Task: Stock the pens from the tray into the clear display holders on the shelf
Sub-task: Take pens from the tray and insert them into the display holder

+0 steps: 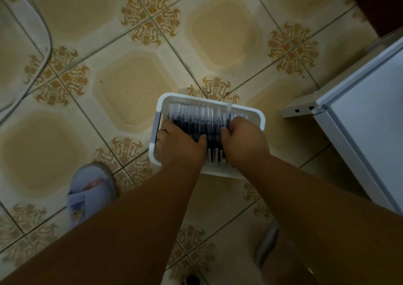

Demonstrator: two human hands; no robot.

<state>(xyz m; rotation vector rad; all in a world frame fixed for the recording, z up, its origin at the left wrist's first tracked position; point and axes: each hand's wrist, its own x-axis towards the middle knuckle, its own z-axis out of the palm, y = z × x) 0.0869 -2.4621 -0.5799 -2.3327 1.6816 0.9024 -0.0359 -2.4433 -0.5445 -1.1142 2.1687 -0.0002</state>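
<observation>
Down at six o'clock we have both arms reaching to the white tray [246,112], which sits on the tiled floor [135,88] just below centre. Our left hand [181,145] curls over the seven o'clock side of the pens [202,119], thumb hooked into the bundle; our right hand [244,140] curls over the five o'clock side, so both grip the same batch. The pens lie side by side, clear caps toward twelve, dark barrels under our fingers.

No shelf or clear holder shows in this view, so we judge the task barely begun: we gather a batch for lifting.

What could go wrong: the pens are smooth and loose, so a wide bundle squeezed only from two sides may bow in the middle and spill pens onto the floor. The light tray may lift with them if our fingers catch its rim. A white cabinet [370,121] stands close at three o'clock and our sandal [89,188] at eight; rising quickly could knock the load against the cabinet.
</observation>
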